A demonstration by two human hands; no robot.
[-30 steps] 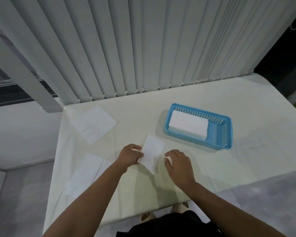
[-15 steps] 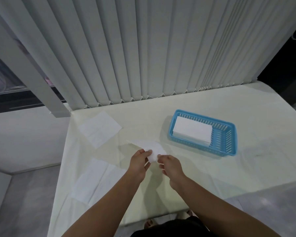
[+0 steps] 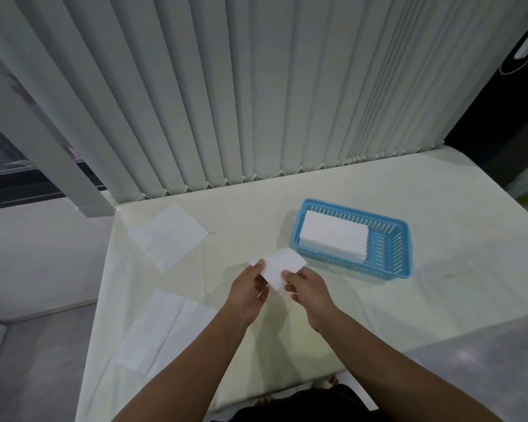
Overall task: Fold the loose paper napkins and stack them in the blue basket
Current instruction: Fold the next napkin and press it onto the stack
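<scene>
A folded white napkin is held above the table between both hands. My left hand pinches its left edge and my right hand pinches its near right corner. The blue basket stands just to the right, with a stack of folded napkins in its left part. A loose flat napkin lies at the far left of the table. Another loose napkin lies at the near left, over the table's edge.
The table carries a cream cloth. Vertical blinds hang right behind its far edge. Grey floor shows to the left and at the near right. A dark cabinet stands at the far right.
The napkin was pressed flat on the table a second ago. Both hands have since lifted it and now hold it up, nearer to the basket.
</scene>
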